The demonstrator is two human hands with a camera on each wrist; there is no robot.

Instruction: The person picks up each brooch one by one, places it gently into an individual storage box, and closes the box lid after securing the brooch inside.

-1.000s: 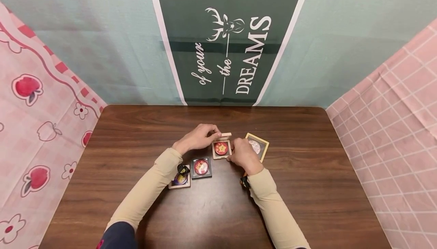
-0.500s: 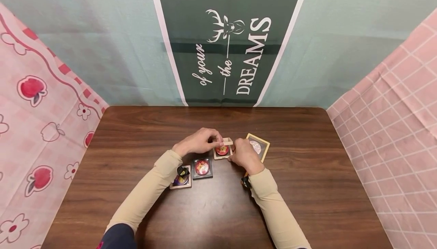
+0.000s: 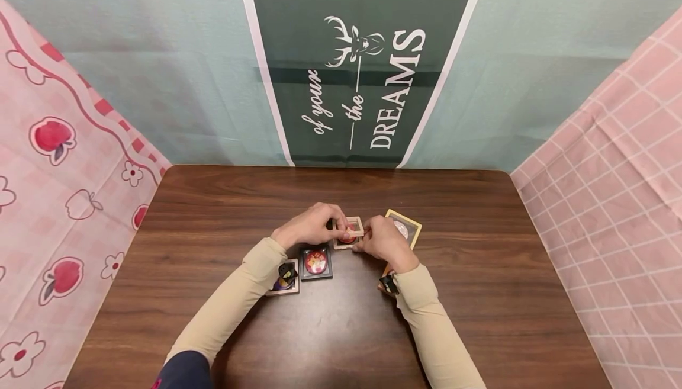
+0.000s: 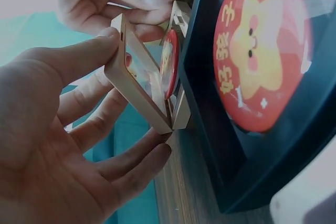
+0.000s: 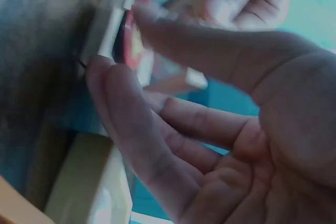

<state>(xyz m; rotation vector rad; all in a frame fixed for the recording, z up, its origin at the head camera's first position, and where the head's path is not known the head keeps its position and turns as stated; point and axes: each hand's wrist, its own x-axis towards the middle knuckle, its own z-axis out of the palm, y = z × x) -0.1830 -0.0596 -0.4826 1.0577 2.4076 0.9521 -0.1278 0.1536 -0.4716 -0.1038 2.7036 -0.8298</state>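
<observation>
A small beige hinged display frame (image 3: 339,247) stands on the table between both hands, its windowed lid (image 4: 139,100) tilted over the base. Inside is a round red badge (image 4: 169,64) with a yellow design. My left hand (image 3: 318,223) holds the lid, thumb at its free edge and other fingers behind it near the hinge. On the right side, my right hand (image 3: 385,238) grips the base, thumb close to the badge and fingers at the outer edge; this is blurred in the right wrist view.
Closest to the left hand lies a black frame (image 3: 304,277) with a red star badge (image 3: 316,262). A light frame (image 3: 296,288) is partly under the left wrist. Behind the right hand is a yellow frame (image 3: 417,235) with a pale badge; an orange edge (image 3: 388,269) shows under the right wrist.
The lid has swung down from upright toward the base, and my left hand has come slightly lower with it. My right hand stays at the frame's right side.
</observation>
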